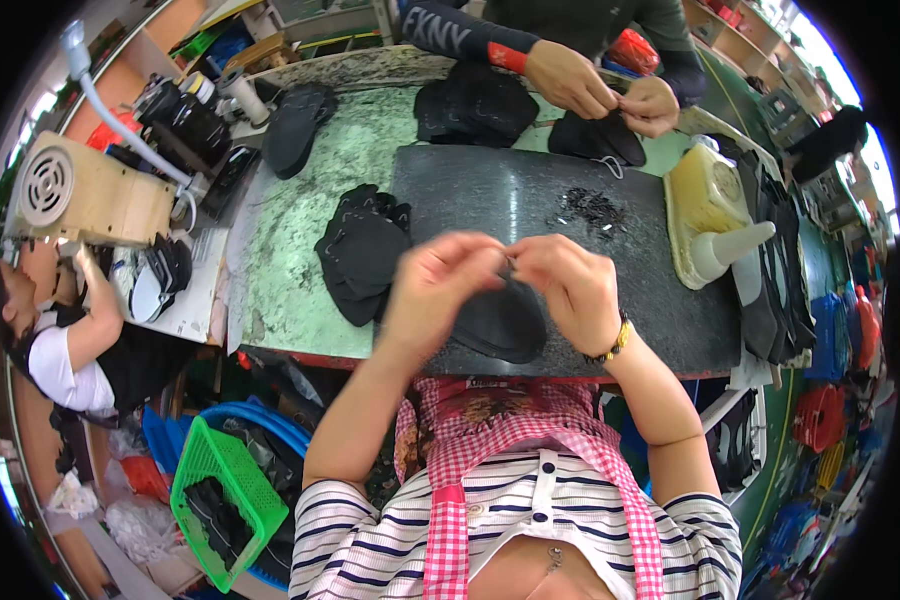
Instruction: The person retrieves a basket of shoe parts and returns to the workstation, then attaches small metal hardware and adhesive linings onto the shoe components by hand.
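Above the front of a dark work board (pixel 460 185), my two hands meet fingertip to fingertip over a rounded black shoe upper (pixel 510 325). My left hand (pixel 440 285) is slightly smeared by motion, its thumb and fingers pinched at the piece's top edge. Opposite it, my right hand (pixel 575 285) pinches the same edge. Any thread or small part between the fingertips is too small to make out. Left of my hands lies a pile of similar black pieces (pixel 363 250) on the green tabletop (pixel 280 260).
Dark scraps (pixel 590 210) lie on the board. A yellow container (pixel 708 190) with a white cone (pixel 732 247) stands right. Across the table, a co-worker's hands (pixel 575 82) work on a black piece (pixel 600 138). Left are a beige machine (pixel 90 190), another person and a green basket (pixel 260 490).
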The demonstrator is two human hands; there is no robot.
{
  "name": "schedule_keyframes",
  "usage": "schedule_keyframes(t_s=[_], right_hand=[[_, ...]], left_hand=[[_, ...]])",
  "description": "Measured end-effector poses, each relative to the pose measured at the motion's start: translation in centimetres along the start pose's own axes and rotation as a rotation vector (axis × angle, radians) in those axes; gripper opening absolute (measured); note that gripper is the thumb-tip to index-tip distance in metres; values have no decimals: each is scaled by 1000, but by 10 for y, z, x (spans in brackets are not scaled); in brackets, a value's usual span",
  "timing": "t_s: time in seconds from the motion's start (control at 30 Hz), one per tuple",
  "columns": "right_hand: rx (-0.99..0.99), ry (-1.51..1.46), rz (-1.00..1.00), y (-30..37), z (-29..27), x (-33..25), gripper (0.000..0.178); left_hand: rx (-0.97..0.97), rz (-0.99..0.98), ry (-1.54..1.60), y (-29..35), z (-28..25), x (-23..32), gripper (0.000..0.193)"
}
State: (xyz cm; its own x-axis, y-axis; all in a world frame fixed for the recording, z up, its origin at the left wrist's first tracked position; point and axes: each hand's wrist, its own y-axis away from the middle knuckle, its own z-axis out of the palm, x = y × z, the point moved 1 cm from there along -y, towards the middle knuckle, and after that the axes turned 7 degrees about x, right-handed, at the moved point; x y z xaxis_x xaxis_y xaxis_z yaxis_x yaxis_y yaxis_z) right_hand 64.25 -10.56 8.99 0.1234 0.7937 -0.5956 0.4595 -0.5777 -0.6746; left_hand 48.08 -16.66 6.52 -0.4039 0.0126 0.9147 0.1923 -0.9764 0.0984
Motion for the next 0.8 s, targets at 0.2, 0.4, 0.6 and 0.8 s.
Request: schedule_keyframes(t_s=[0.2, 0.4, 0.6, 0.8], right_hand=[[-128, -576, 748, 5, -22, 43, 17], [-138, -703, 841, 13, -26, 46, 29], [-16, -755, 733, 9, -25, 14, 25], [4, -643, 369, -13, -20, -17, 14]], left_hand=[[539, 27, -1685, -52, -156, 14, 75], [734, 269, -1258, -47, -156, 5, 52], [438, 497, -501, -13, -58, 57, 27], [3, 247, -147, 6, 32, 46, 40]])
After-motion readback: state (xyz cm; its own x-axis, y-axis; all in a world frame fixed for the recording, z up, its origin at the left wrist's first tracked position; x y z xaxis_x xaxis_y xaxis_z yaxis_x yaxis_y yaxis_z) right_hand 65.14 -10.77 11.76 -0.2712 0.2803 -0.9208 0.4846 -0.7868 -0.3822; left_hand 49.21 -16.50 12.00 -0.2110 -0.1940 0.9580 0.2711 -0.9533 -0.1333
